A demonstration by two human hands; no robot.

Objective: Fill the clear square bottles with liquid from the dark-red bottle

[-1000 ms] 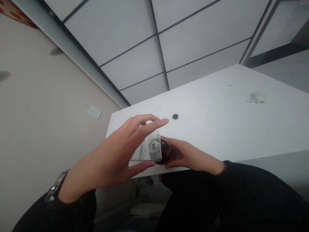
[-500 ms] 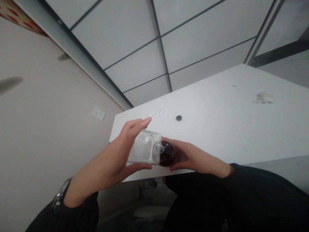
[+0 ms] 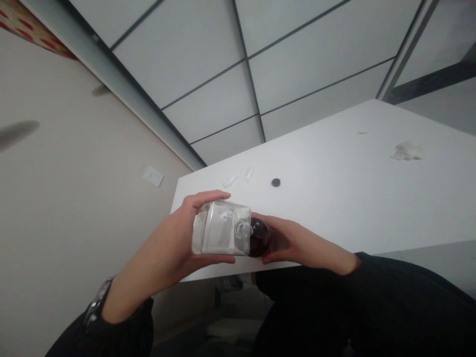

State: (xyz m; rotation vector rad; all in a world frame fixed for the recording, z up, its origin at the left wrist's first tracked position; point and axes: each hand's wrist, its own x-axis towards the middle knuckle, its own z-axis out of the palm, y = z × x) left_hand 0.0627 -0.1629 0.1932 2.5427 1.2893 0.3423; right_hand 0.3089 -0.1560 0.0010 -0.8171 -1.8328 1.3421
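A clear, square-sided container (image 3: 222, 228) is tipped on its side above the near edge of the table, with my left hand (image 3: 182, 230) wrapped round its left end. Its right end overlaps a dark reddish-brown round bottle (image 3: 260, 237), whose mouth shows through or behind the clear wall. Whether the two touch, I cannot tell. My right hand (image 3: 286, 240) grips the brown bottle from the right, thumb on the near side and fingers on the far side. Beyond them a small black cap (image 3: 275, 182) lies on the white table (image 3: 327, 198).
Two small clear or whitish pieces, one a slim strip (image 3: 231, 180) and one beside it (image 3: 249, 174), lie near the table's far left. A crumpled white wad (image 3: 408, 151) rests at the right. A wall with a socket (image 3: 153, 176) borders the left side.
My left hand has shifted slightly left and down along the clear container, its fingers closing nearer to it. More of the container shows. My right hand and the brown bottle have hardly moved.
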